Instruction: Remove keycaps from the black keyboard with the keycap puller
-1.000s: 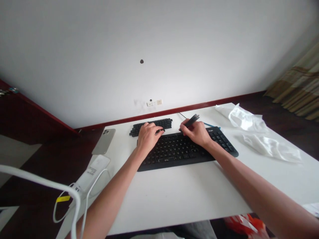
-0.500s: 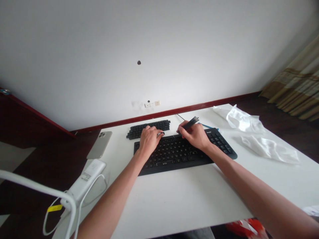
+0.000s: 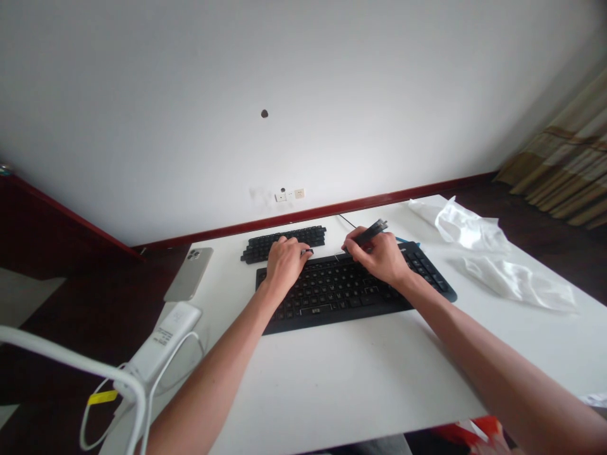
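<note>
A black keyboard (image 3: 339, 287) lies on the white table, and many of its keys look dark and low. My left hand (image 3: 284, 259) rests over its far left edge, the thumb and fingertips closed on a small black keycap (image 3: 309, 251). Behind that hand sits a block of black keycaps (image 3: 310, 236) set close together in rows. My right hand (image 3: 384, 256) is closed round a thick black pen-shaped tool (image 3: 372, 231), held slanting above the keyboard's far edge. Its lower tip is hidden by my fingers.
To the left lie a phone (image 3: 190, 273) and a white power strip (image 3: 165, 335) with a looping white cable. Crumpled clear plastic bags (image 3: 474, 229) cover part of the right side. A blue stick-like item (image 3: 402, 240) shows behind my right hand.
My right hand has shifted slightly to the right with the black pen-shaped tool. My left hand stays almost in place, still holding the keycap.
</note>
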Demonstrator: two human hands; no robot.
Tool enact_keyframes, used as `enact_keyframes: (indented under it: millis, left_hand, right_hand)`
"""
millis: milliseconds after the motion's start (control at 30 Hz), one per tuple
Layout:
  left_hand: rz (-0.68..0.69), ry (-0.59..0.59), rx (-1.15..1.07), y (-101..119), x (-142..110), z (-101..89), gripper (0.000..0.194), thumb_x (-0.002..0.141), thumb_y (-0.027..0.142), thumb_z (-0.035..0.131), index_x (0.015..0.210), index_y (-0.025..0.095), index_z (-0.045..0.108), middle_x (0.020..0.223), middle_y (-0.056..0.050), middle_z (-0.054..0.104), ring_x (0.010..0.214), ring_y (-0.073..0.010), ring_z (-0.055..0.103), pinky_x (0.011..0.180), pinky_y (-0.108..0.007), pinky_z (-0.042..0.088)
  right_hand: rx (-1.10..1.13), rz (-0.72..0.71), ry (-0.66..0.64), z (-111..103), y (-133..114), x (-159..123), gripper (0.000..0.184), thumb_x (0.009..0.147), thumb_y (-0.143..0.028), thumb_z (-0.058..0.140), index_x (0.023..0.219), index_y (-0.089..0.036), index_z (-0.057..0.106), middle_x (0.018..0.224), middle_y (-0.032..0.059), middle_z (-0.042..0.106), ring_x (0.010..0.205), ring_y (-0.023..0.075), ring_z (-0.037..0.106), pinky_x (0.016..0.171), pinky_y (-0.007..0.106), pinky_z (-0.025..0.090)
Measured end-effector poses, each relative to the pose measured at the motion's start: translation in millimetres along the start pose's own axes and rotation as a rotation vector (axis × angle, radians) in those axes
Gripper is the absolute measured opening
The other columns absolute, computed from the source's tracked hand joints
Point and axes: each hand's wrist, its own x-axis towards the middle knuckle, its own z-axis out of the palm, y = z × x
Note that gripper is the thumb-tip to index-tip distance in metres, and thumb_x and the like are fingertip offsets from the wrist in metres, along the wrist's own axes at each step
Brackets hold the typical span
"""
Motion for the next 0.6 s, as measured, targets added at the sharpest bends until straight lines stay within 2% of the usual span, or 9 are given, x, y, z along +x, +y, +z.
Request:
enact_keyframes:
  millis: [600]
  left_hand:
    - [-0.047, -0.013, -0.016, -1.5, 1.6, 0.3, 0.021, 0.099, 0.038, 0.072, 0.112, 0.026, 0.083, 0.091, -0.005, 0.075, 0.089, -0.0260, 0.062, 0.076, -0.037, 0.046]
  right_hand:
    - [0.004, -0.004, -0.011, -1.4, -0.1, -0.2, 0.024, 0.095, -0.038, 0.063, 0.086, -0.020, 0.074, 0.067, 0.0020, 0.074, 0.056, 0.0194, 0.069, 0.061, 0.029, 0.053]
